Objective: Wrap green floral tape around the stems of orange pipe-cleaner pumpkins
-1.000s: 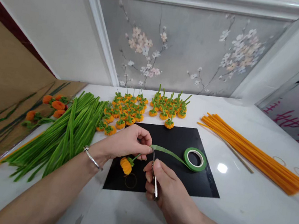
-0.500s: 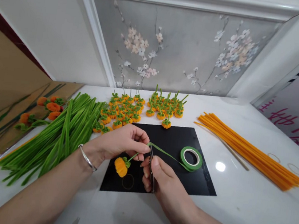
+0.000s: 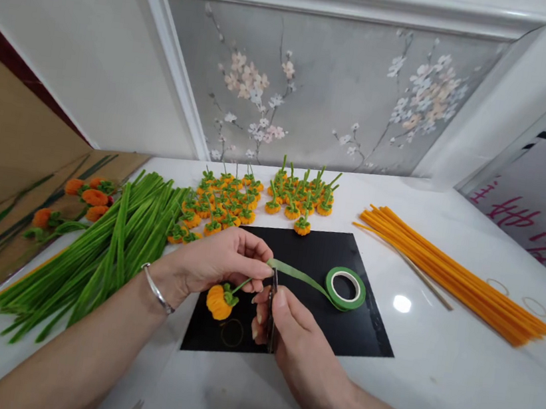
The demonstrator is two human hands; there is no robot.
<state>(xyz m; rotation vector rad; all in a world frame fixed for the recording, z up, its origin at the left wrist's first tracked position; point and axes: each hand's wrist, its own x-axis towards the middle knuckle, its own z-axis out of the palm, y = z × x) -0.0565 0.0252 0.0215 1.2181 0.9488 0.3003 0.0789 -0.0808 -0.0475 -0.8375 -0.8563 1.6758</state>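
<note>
Pinching the end of a green tape and, it seems, the stem of an orange flower, the left hand has its fingers pressed together toward ten o'clock on the black mat. The flower head sits near nine o'clock; whether it touches the mat I cannot tell. At five o'clock, the right hand's fingers wrap a slim metal tool, its tip at the tape beside the left fingertips.

The tape sags across to its roll at three o'clock. Should the tool close there, a slight slip could nick a left fingertip, since tip and skin are so close. A loose pinch might free the tape end or let the stem twist, and a sharp tug could drag the unsecured roll or tear the thin tape.

Beyond the mat, on the white surface, green stems lie at nine o'clock, orange strips between two and three, and a cluster of flower heads toward eleven.
</note>
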